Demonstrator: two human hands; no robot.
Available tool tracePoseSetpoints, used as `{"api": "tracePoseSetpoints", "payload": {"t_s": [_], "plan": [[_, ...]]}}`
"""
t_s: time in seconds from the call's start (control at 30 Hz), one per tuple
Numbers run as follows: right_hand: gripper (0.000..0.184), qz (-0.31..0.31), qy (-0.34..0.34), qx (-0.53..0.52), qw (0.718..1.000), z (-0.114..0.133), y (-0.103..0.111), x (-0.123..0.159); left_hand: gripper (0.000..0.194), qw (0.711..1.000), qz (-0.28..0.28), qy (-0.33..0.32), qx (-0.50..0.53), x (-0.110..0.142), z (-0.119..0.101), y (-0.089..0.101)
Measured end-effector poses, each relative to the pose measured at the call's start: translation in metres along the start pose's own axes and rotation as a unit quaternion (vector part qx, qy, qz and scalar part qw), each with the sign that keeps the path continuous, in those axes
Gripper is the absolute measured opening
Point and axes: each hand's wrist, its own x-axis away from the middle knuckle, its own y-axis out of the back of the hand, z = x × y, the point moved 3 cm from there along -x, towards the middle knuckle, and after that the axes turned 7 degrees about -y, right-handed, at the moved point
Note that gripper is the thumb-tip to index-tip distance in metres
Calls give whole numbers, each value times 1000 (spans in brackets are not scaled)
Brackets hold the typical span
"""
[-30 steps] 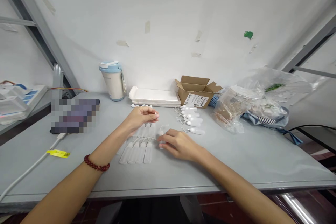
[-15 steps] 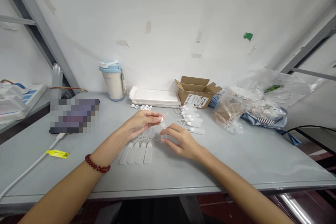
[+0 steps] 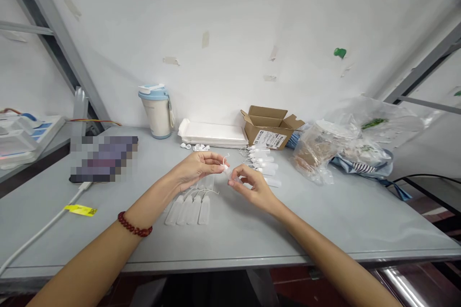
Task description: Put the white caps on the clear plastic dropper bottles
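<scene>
Between my hands is a small translucent squeeze bottle [image 3: 227, 171] with a white neck and a thin bent tube on top. My left hand [image 3: 196, 170] pinches it at the neck, fingers closed. The fingers of my right hand [image 3: 252, 184] are closed on the bottle's lower body and cover much of it. Below my left hand, several similar bottles [image 3: 187, 211] lie side by side with thin tubes at their tops; a few more are partly hidden behind the hand. To the right of my right hand lies another group of bottles [image 3: 264, 165] with white caps.
Small white caps [image 3: 200, 147] lie before a stack of white trays [image 3: 212, 134]. An open cardboard box [image 3: 268, 127] and plastic bags [image 3: 317, 146] stand at back right. A tumbler [image 3: 156, 112], a pixelated dark device [image 3: 104, 158] and its white cable [image 3: 43, 230] are at left.
My right hand's fingers have closed on the bottle's body, where they were apart beside it before. The bottle now tilts, its lower end toward the right. My left hand keeps its pinch.
</scene>
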Motion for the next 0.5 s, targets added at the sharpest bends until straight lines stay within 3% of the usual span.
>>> {"api": "tracePoseSetpoints", "payload": {"t_s": [0.2, 0.4, 0.5], "plan": [[26, 62, -116, -227, 965, -4, -6, -4, 35, 999, -26, -23, -17, -1, 0, -1], [26, 60, -117, -162, 978, -3, -5, -3, 32, 995, -35, -13, -91, 2, -3, -5], [28, 76, -131, -194, 969, -3, -4, -3, 30, 993, -34, -27, -113, 3, -7, -7]]}}
